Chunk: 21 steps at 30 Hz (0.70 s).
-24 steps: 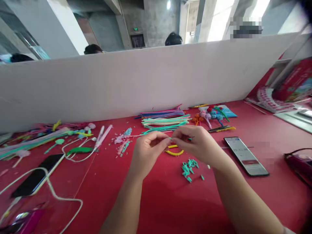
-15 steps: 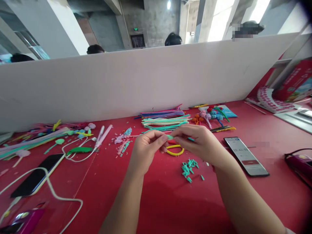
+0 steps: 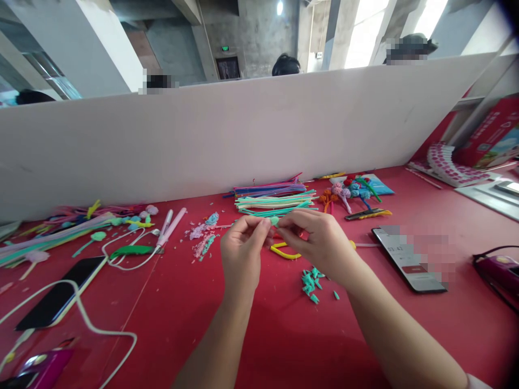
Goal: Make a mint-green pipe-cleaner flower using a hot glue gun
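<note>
Both hands have lifted a little off the bench (image 3: 279, 340) and closed in on each other. The left hand (image 3: 242, 251) and right hand (image 3: 320, 240) each pinch, thumb against fingertips, one small mint-green piece (image 3: 274, 220), which is held in the air between them, above the yellow loop (image 3: 283, 252). Less than a second ago only a thin strand showed there; now it is a compact lump, so the twisting seems to have tightened it. Both grips are nearly closed, with only the piece between the fingertips. Green scraps (image 3: 310, 281) lie just below the right wrist.

The screen of the phone (image 3: 405, 262) to the right is blurred, so nothing on it can be read. Behind the hands is the pipe-cleaner stack (image 3: 275, 201). The box (image 3: 497, 135) at far right carries print too small to read, as does the green sign (image 3: 225, 48) beyond the partition (image 3: 243, 135).
</note>
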{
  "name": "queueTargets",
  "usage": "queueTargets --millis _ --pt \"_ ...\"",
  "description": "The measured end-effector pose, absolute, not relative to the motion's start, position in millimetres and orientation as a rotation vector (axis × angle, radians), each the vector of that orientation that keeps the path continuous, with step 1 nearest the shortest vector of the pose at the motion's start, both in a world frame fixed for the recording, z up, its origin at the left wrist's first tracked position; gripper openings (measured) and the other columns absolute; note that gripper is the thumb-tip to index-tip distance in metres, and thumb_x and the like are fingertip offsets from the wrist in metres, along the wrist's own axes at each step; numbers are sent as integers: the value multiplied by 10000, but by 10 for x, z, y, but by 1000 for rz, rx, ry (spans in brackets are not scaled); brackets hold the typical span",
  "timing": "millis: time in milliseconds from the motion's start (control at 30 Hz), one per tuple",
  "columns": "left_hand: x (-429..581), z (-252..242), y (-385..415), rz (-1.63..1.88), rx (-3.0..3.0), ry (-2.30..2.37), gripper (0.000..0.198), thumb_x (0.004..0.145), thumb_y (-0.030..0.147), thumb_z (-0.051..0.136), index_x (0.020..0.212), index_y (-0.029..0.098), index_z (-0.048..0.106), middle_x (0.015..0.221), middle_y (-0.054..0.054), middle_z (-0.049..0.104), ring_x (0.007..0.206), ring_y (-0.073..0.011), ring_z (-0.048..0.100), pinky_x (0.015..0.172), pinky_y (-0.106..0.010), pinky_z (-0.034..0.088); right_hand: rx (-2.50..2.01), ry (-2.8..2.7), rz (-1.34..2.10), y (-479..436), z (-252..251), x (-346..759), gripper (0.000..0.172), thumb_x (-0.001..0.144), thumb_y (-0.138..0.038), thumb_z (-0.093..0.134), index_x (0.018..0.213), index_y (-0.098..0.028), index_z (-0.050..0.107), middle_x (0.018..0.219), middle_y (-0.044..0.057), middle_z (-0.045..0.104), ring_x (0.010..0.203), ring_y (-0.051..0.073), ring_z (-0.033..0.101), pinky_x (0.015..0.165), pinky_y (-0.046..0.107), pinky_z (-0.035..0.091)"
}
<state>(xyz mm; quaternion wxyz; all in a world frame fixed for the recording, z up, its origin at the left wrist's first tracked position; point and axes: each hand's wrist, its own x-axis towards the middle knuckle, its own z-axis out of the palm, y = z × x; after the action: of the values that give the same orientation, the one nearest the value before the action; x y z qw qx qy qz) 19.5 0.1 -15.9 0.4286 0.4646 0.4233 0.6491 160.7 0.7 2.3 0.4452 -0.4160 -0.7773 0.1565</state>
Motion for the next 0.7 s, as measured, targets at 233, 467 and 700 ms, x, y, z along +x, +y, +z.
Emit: queueTargets --millis 233,467,700 --pt "153 -130 -26 1617 1651 1451 108 796 193 594 688 192 586 598 50 542 547 -81 478 515 -180 401 -1149 -1995 144 -10 -6 1518 141 843 -128 496 787 -144 625 703 19 559 592 115 465 544 226 341" --pt "125 -96 -13 1487 1854 1586 122 781 163 557 664 190 538 584 51 519 529 -86 459 523 -195 383 -1203 -2079 -10 14 -37 1542 173 859 -161 522 961 -172 661 810 29 651 603 121 540 530 236 322" --pt "-37 -33 22 1122 1890 1319 98 812 212 539 722 195 575 653 35 551 612 -108 504 570 -206 398 -1010 -2325 -33 60 1 1702 241 928 -190 450 843 -154 672 761 45 580 670 131 521 588 238 354"
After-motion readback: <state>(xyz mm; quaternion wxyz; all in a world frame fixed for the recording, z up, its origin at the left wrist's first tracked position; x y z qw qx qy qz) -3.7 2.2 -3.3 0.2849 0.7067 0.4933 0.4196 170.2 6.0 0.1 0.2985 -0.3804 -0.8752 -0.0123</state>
